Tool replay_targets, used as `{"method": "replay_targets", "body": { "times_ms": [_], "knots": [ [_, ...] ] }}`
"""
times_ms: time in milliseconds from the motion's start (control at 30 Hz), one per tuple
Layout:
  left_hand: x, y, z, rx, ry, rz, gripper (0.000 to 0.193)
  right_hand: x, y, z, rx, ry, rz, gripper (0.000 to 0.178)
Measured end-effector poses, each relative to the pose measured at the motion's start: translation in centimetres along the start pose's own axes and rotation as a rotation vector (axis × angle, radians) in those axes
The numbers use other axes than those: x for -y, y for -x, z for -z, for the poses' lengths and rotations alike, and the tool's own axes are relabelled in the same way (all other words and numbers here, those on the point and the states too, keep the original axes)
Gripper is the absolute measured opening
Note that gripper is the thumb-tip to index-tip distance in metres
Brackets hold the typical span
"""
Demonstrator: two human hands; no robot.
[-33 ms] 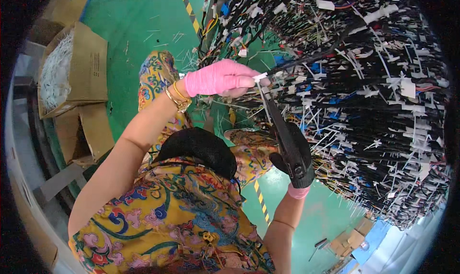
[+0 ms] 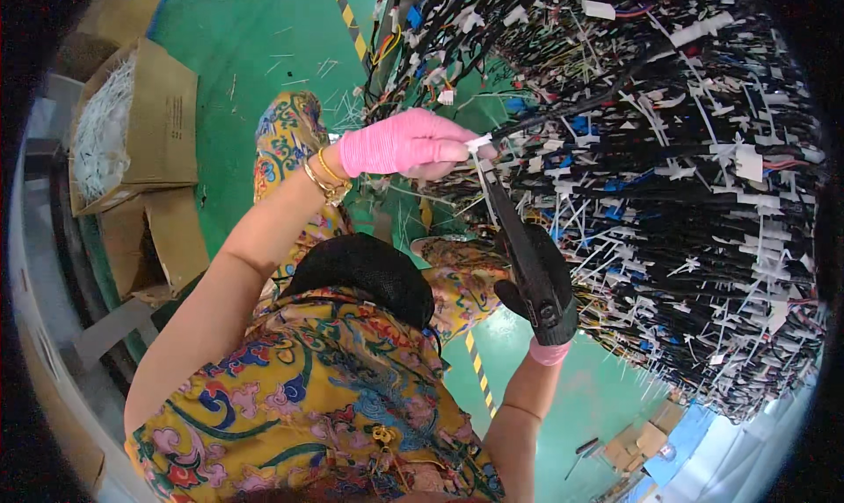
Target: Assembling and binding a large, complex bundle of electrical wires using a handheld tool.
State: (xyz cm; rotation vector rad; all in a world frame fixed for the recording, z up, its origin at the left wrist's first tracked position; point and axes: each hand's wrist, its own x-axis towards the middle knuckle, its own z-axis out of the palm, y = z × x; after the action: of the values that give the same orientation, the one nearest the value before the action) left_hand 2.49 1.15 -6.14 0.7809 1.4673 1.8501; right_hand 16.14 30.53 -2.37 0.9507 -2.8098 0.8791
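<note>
My left hand (image 2: 413,144), in a pink glove, is closed with its fingertips pinching a black cable (image 2: 549,114) at a small white piece (image 2: 477,142), which looks like a cable tie head or clip. In a black glove over a pink cuff, my right hand (image 2: 556,285) wraps around a long black cable tie gun (image 2: 519,244). The tool's narrow nose reaches up to the white piece beside my left fingertips. A thin white strip lies along the nose. Whether the nose grips the strip is too small to tell.
A dense mass of black wire harnesses (image 2: 677,204) with white ties and connectors fills the right side. At left stands a cardboard box (image 2: 163,120) of white strip offcuts, with another open box (image 2: 167,244) below it. Strips litter the green floor (image 2: 246,28). Flattened cardboard (image 2: 629,450) lies lower right.
</note>
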Motion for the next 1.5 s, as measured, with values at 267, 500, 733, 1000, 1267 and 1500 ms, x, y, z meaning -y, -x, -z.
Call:
{"method": "replay_targets", "body": {
  "times_ms": [267,500,733,1000,1267,1500],
  "knots": [
    [-0.5,0.1,-0.3,0.036,0.088,0.018,0.041,2.6,-2.6,1.6,-0.030,-0.194,-0.110,0.064],
    [-0.5,0.2,-1.1,-0.059,0.018,0.026,0.044,2.9,-3.1,-0.6,-0.078,-0.160,-0.122,0.054],
    [0.8,0.4,-1.7,-0.158,-0.186,-0.074,0.057,3.8,-3.0,-2.8,-0.090,-0.139,-0.147,0.036],
    [1.4,0.7,-1.1,-0.175,0.005,-0.009,0.054,6.2,-3.6,-3.6,-0.142,-0.440,-0.529,0.030],
    [2.4,0.0,-2.0,-0.347,-0.223,0.020,0.031,5.4,-4.4,-5.0,-0.165,0.111,-0.267,0.036],
    [3.8,-0.1,-1.8,-0.342,-0.239,0.140,0.035,3.9,-4.0,-5.9,-0.244,0.363,-0.207,0.044]
  ]
}}
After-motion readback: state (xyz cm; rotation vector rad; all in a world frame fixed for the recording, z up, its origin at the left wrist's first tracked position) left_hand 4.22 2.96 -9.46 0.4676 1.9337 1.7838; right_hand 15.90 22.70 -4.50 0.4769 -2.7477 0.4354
